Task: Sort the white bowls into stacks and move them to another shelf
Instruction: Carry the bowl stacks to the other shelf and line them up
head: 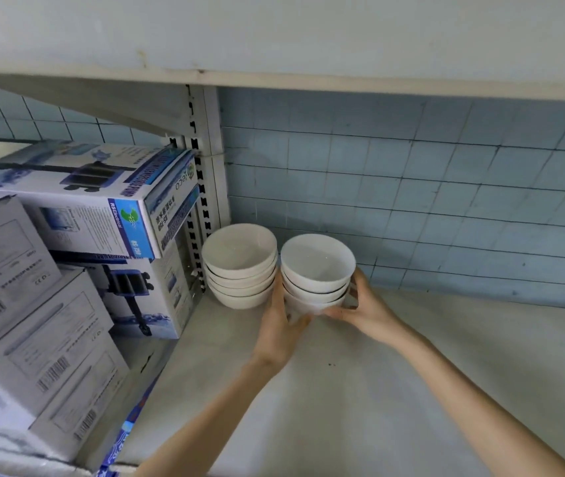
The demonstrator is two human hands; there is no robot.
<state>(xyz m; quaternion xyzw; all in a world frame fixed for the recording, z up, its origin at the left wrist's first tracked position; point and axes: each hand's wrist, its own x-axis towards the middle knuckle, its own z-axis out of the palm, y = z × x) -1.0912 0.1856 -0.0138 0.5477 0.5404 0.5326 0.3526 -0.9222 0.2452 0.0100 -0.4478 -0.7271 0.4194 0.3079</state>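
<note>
Two stacks of white bowls stand at the back of a pale shelf (411,390), near the tiled wall. The left stack (239,259) holds several bowls and rests beside the shelf upright, untouched. The right stack (317,266) shows three bowls. My left hand (279,325) grips its lower left side and my right hand (365,309) grips its lower right side, fingers curled under the bottom bowl. Whether the stack rests on the shelf or is slightly lifted cannot be told.
Several printed cardboard boxes (78,215) are piled on the neighbouring shelf bay at the left, behind a slotted metal upright (205,187). Another shelf board (308,80) hangs overhead. Blue tiles (429,201) form the back wall.
</note>
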